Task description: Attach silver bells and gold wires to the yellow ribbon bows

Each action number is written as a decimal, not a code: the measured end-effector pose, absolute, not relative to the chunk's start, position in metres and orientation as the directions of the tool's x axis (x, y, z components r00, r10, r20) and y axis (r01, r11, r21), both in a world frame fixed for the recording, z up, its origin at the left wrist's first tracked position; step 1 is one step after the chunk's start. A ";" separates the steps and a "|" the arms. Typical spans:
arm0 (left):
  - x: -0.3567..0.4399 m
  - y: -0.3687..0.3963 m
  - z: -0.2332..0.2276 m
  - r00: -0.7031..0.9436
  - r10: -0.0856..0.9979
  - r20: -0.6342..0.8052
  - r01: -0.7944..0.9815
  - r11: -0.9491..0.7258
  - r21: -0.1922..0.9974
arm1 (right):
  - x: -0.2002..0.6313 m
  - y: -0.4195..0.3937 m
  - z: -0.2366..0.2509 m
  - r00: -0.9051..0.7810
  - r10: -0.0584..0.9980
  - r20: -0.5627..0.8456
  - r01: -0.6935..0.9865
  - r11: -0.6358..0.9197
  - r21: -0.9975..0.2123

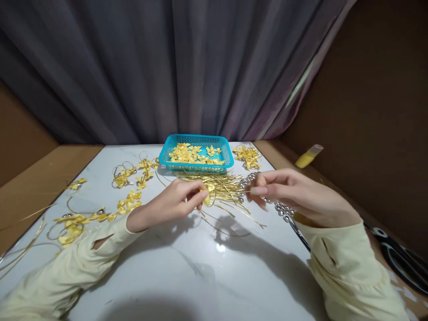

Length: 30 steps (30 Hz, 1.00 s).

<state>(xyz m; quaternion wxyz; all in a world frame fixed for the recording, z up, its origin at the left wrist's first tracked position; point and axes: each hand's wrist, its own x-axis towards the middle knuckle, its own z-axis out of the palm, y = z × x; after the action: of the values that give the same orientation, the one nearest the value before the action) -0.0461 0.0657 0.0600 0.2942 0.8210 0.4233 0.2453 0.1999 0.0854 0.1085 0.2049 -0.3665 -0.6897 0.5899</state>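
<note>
Sleeves [67, 267] cropped; bow [206, 196] half-hidden, left hand [174, 203].

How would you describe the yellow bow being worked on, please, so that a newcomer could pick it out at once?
Start at the blue basket at the far edge of the white table and come straight toward the viewer, past the pile of gold wires. The bow is pinched in the fingertips of the left hand. Unlike the other bows, it is held off the table.
</note>
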 end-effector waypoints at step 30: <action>-0.052 0.069 0.065 0.705 0.683 -0.190 0.305 -0.050 0.951 | 0.249 0.070 0.126 -0.235 0.958 0.162 -0.142 0.131 -0.981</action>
<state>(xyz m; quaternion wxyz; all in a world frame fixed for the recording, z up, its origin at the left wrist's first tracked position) -0.0520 0.0693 0.0646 0.5939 0.7069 0.3496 0.1593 0.2485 0.0702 0.1262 0.5002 -0.3636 -0.5614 0.5500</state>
